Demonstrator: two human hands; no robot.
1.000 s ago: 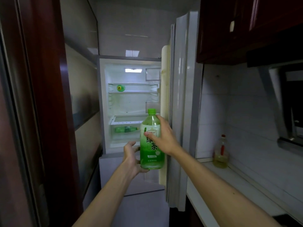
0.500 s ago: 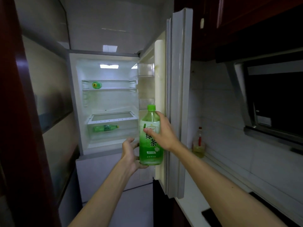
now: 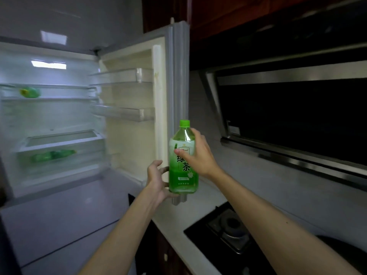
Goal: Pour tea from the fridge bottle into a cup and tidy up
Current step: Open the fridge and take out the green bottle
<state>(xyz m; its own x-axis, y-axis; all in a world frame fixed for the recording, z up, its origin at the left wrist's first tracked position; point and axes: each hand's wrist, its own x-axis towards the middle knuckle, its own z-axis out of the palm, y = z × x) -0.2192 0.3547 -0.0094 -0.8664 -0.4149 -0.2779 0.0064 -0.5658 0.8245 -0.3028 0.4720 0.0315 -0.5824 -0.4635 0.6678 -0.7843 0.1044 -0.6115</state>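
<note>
- Head view: both hands on the green tea bottle [image 3: 183, 167], held upright in mid-air, green cap on.
- Right hand [image 3: 198, 155] wraps the upper label from the right, thumb across the front, fingers behind the shoulder.
- Left hand [image 3: 156, 181] cups the lower left side and base, fingers curled around the back.
- Fridge [image 3: 59, 120] is left of the hands, door [image 3: 139, 108] swung open just behind the bottle.
- Two more green bottles inside: one on the upper shelf [image 3: 29, 92], one lying in the lower drawer [image 3: 52, 155]; both blurred.
- Bench [image 3: 178, 241] sits below and right of the hands, with a gas burner [image 3: 230, 229] on it.
- Range hood [image 3: 294, 120] is up right of the right hand.
</note>
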